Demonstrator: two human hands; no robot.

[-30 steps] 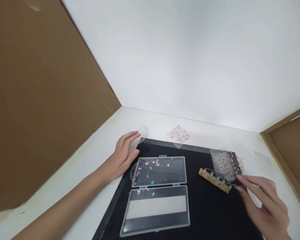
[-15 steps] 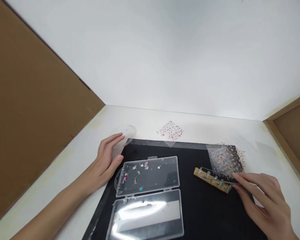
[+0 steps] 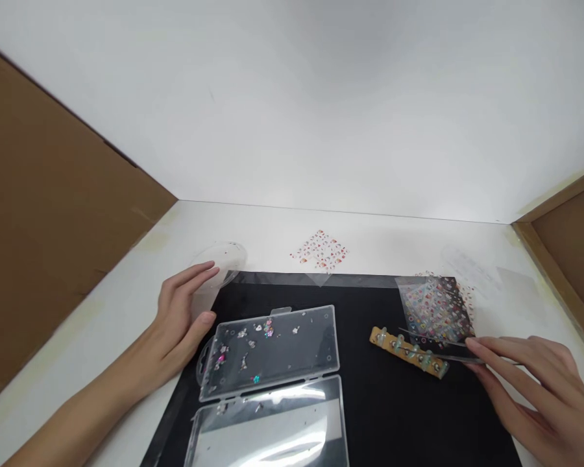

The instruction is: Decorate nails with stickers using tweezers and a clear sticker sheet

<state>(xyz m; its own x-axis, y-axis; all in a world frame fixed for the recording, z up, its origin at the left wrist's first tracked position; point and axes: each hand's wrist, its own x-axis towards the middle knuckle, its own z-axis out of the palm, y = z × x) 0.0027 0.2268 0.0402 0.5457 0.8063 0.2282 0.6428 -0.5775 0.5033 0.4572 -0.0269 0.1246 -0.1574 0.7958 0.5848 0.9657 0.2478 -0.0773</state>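
Between thumb and fingers, my right hand grips a pair of metal tweezers. The tweezers' tips are spread apart over a wooden strip that carries several small pale green nail tips with silvery bits on them. Whether the tips touch it I cannot tell. My left hand rests with its fingers apart on the left, near a clear round lid or dish. Close to its thumb lies an open clear plastic case, with several small silver, pink and teal flower and gem charms in its upper half.
Patterned sticker sheets lie overlapping at the black mat's upper right corner. Another clear sticker sheet lies behind the mat. White boards rise at the back, with brown cardboard walls at both sides.
The tweezers have shifted slightly, and their tips now show wider apart over the wooden strip. My view has turned a little. My left hand keeps its place by the case.
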